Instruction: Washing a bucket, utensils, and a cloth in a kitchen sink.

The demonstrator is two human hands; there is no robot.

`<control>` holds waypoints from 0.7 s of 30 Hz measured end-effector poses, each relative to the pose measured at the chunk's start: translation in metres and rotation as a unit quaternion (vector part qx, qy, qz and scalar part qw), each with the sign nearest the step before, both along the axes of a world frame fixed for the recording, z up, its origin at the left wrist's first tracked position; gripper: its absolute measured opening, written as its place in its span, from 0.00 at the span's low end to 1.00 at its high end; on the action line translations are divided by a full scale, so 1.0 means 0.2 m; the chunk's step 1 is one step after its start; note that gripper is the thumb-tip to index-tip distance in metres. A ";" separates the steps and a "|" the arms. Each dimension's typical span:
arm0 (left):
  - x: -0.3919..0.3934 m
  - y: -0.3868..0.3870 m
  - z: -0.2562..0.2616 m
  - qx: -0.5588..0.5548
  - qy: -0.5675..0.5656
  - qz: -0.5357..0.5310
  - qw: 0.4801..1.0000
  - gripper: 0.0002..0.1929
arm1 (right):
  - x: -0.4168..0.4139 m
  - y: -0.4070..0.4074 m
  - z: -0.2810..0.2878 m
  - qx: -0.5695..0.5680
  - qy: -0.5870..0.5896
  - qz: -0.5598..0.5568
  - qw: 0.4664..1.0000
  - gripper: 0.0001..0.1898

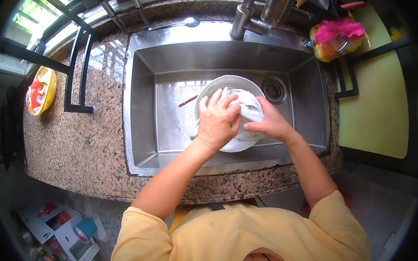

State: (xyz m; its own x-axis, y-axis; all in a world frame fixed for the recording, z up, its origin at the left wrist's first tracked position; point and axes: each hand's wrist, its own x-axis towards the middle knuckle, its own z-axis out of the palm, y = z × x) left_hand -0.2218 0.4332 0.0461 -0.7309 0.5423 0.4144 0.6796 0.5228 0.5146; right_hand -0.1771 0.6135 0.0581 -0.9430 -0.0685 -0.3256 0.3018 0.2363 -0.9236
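Note:
A wet white cloth (248, 104) is bunched up over a round white basin (224, 81) in the stainless steel sink (177, 132). My right hand (271, 121) grips the cloth's right side, thumb in front and fingers behind. On the other side, my left hand (219, 117) has its fingers bent over the cloth's left edge, thumb tucked below; its fingertips are partly hidden in the folds. More white fabric seems to lie in the basin under my hands, though they cover much of it. A thin dark red stick (188, 101) rests on the sink floor, left of the basin.
The drain (274, 90) is right of the basin. A faucet (240, 21) rises behind the sink, beside a spoon (191, 22). Black metal rack legs (78, 72) stand on the granite counter (80, 145) near a yellow bowl (43, 92). On the right is a yellow-green board (373, 117).

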 end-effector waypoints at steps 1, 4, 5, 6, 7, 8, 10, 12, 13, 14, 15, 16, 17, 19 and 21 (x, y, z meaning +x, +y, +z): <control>-0.03 0.00 0.03 0.041 -0.001 0.006 0.999 0.05 | 0.00 0.00 0.00 0.152 0.069 0.025 0.986 0.32; -0.12 -0.03 0.13 0.079 -0.317 -0.078 0.942 0.01 | 0.00 0.00 -0.07 0.209 0.142 -0.039 0.967 0.36; -0.13 -0.03 0.14 0.078 -0.316 -0.082 0.942 0.01 | -0.01 0.01 -0.07 0.215 0.183 -0.086 0.955 0.37; -0.13 -0.03 0.14 0.127 -0.425 -0.100 0.891 0.02 | -0.01 0.01 -0.08 0.214 0.183 -0.086 0.956 0.37; -0.14 -0.04 0.14 0.173 -0.527 -0.116 0.824 0.04 | -0.01 0.03 -0.08 0.246 0.231 -0.074 0.938 0.29; -0.17 -0.05 0.13 0.196 -0.520 -0.126 0.822 0.08 | -0.01 0.05 -0.09 0.278 0.277 -0.062 0.917 0.21; -0.18 -0.04 0.13 0.211 -0.465 -0.097 0.854 0.09 | -0.01 0.04 -0.07 0.154 0.200 -0.131 0.959 0.06; -0.18 -0.03 0.11 0.177 -0.300 -0.051 0.936 0.08 | -0.02 0.03 -0.06 0.219 0.215 -0.125 0.943 0.07; -0.18 -0.02 0.07 0.177 -0.298 -0.050 0.937 0.08 | -0.02 0.01 -0.06 0.282 0.230 -0.116 0.924 0.08; -0.16 -0.01 0.02 0.000 -0.271 -0.038 0.962 0.06 | -0.02 -0.03 -0.07 0.329 0.216 -0.091 0.915 0.09; -0.16 0.00 -0.05 -0.176 -0.234 -0.024 0.956 0.05 | -0.04 -0.05 -0.11 0.329 0.219 -0.092 0.914 0.09; -0.14 0.03 -0.12 -0.229 -0.247 -0.026 0.941 0.05 | -0.05 -0.08 -0.18 0.386 0.159 0.016 0.909 0.10; -0.13 0.07 -0.20 -0.281 -0.259 -0.028 0.924 0.07 | -0.07 -0.10 -0.24 0.437 0.096 0.123 0.886 0.11; -0.11 0.12 -0.34 -0.381 -0.294 -0.060 0.875 0.10 | -0.11 -0.14 -0.37 0.465 0.047 0.208 0.859 0.11; -0.12 0.15 -0.44 -0.422 -0.306 -0.083 0.849 0.10 | -0.14 -0.16 -0.46 0.486 -0.006 0.294 0.823 0.11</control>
State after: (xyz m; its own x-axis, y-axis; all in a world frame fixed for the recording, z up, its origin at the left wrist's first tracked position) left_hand -0.2451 0.4635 -0.0419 -0.5531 0.5745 -0.6033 0.5214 0.8035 0.2872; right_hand -0.2043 0.5811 -0.0332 -0.8364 -0.2131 -0.5051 -0.1204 0.9703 -0.2100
